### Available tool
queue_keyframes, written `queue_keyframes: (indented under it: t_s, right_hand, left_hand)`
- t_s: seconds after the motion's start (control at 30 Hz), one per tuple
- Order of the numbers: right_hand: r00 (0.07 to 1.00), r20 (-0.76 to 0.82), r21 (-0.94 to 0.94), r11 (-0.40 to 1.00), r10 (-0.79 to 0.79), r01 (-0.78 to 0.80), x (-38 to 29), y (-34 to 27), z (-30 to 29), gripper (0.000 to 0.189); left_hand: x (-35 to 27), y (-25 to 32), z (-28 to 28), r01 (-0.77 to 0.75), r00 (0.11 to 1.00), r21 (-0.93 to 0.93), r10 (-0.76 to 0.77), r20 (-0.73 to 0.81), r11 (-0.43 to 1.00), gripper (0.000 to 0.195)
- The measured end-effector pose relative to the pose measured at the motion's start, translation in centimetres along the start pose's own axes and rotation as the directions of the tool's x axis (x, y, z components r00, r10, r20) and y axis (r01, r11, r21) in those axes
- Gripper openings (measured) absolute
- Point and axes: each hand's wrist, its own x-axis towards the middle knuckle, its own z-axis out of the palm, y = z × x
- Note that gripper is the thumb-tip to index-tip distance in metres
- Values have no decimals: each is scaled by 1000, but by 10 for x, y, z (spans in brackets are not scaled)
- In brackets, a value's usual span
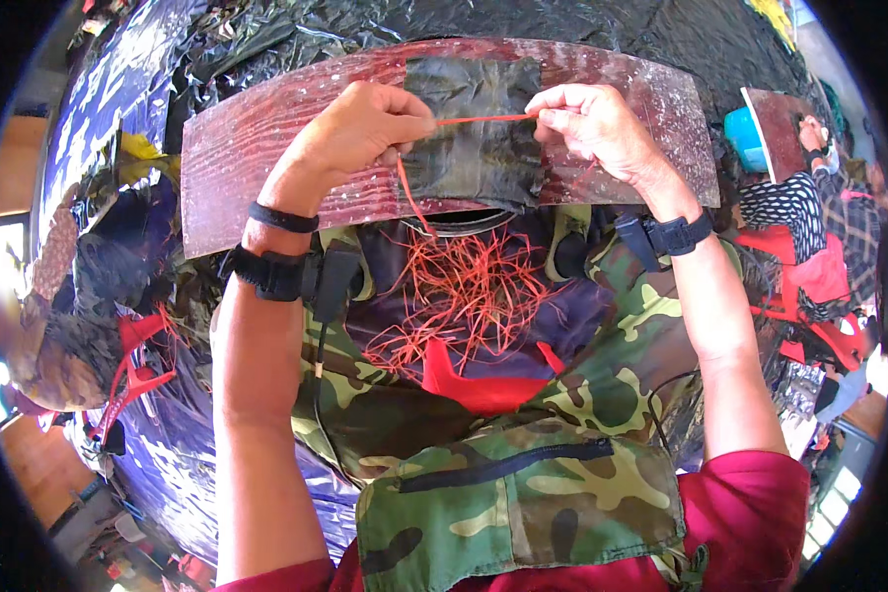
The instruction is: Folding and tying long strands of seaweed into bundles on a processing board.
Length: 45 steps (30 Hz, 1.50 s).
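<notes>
Between my two hands a thin orange-red strip is stretched across, level with the far half of the board. My left hand pinches it between thumb and fingers, and a loose end hangs below toward the pile. Thumb and forefinger of my right hand grip the other end. Under the hands lies a reddish wooden board with pale specks, its middle wrapped by a dark plastic sheet. A tangled heap of the same orange-red strips lies between my knees, on dark plastic.
Below the board's near edge shows the rim of a round container. A red plastic stool edge is between my legs. At right, another person's hand rests at a board beside a blue bucket. Crumpled plastic sheeting covers the ground.
</notes>
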Motion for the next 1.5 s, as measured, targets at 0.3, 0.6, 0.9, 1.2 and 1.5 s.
queue_keyframes:
  t_s: [0.3,0.6,0.9,1.2,1.5]
  right_hand:
    - [995,-52,-320,943,81,-93,-4,11,-15,16]
    - [974,127,-2,982,189,-190,-11,12,10,21]
    - [899,379,658,619,221,-429,-40,41,166,20]
    - [925,318,627,686,208,-370,-27,31,179,21]
    - [907,320,626,658,273,-419,-33,41,177,17]
  left_hand:
    - [-16,-19,-75,-46,893,445,236,-382,894,17]
    - [-16,-46,-110,85,653,643,445,-612,761,14]
    - [1,-29,-82,114,586,741,557,-588,662,28]
    - [-1,10,6,-119,612,950,775,-159,289,6]
    - [-1,-19,76,-469,862,723,442,249,508,25]
